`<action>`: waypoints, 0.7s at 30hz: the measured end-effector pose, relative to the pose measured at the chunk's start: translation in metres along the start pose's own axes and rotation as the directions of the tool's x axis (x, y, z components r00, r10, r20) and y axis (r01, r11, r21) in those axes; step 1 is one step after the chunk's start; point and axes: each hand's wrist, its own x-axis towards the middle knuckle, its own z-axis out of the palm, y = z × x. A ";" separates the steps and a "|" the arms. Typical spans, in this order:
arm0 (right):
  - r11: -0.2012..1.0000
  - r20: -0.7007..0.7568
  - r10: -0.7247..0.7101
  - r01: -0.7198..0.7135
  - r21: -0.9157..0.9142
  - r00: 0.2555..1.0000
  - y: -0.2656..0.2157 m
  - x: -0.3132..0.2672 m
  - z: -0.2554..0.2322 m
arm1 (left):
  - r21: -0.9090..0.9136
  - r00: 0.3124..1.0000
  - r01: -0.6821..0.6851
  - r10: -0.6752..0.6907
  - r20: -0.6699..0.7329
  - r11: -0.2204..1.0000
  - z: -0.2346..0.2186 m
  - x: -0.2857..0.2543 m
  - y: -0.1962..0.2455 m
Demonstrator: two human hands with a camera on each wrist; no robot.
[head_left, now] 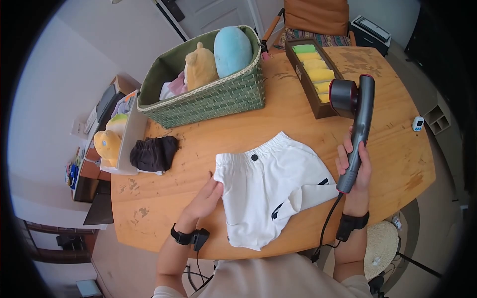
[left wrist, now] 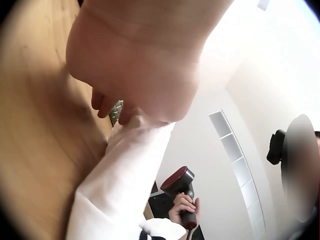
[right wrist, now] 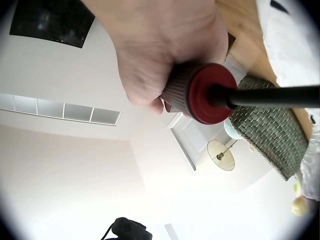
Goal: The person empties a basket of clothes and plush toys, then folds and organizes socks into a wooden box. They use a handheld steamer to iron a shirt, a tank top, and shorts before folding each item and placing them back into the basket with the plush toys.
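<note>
White shorts (head_left: 263, 188) with a gathered waistband and a black button lie on the wooden table, one leg folded across. My left hand (head_left: 204, 198) holds their left edge near the waistband; in the left wrist view the fingers of that hand (left wrist: 135, 75) meet the white cloth (left wrist: 117, 185), the thumb hidden. Above the table at the right, my right hand (head_left: 358, 164) grips the handle of a dark grey handheld device (head_left: 364, 114) with a round head. Its red-rimmed base (right wrist: 210, 95) and black cord show in the right wrist view, with my right hand (right wrist: 165, 45) around it.
Behind the shorts stands a green woven basket (head_left: 208, 99) with plush toys. A brown box (head_left: 313, 92) of folded yellow and green items is at the back right. Dark folded clothing (head_left: 154, 153) and a white bin (head_left: 130, 141) sit at the left. The cord (head_left: 325, 223) hangs near the front edge.
</note>
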 end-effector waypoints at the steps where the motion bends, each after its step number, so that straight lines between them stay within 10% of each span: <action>1: 1.000 0.006 -0.002 0.002 0.003 1.000 0.000 0.000 0.000 | -0.023 0.999 0.002 -0.001 0.033 1.000 0.007 0.002 0.012; 6: 1.000 -0.014 -0.007 0.007 -0.010 1.000 -0.003 -0.001 0.002 | 0.055 0.992 0.072 -0.077 0.098 0.996 0.017 0.003 0.038; 8: 1.000 -0.023 -0.005 0.005 -0.010 1.000 -0.003 -0.001 0.003 | 0.473 0.988 -0.018 -0.058 0.146 0.881 0.020 0.002 0.065; 12: 1.000 -0.029 -0.006 0.005 -0.006 1.000 -0.002 -0.001 0.003 | 0.422 0.983 -0.035 -0.046 0.180 0.906 0.022 0.000 0.073; 14: 1.000 -0.031 -0.005 0.005 -0.006 1.000 -0.003 -0.001 0.002 | 0.485 0.988 0.129 -0.072 -0.135 0.865 0.010 -0.005 0.065; 21: 1.000 -0.025 -0.009 0.009 -0.003 1.000 -0.002 -0.001 0.004 | 0.423 0.936 0.238 -0.090 -0.340 0.874 -0.061 -0.030 0.076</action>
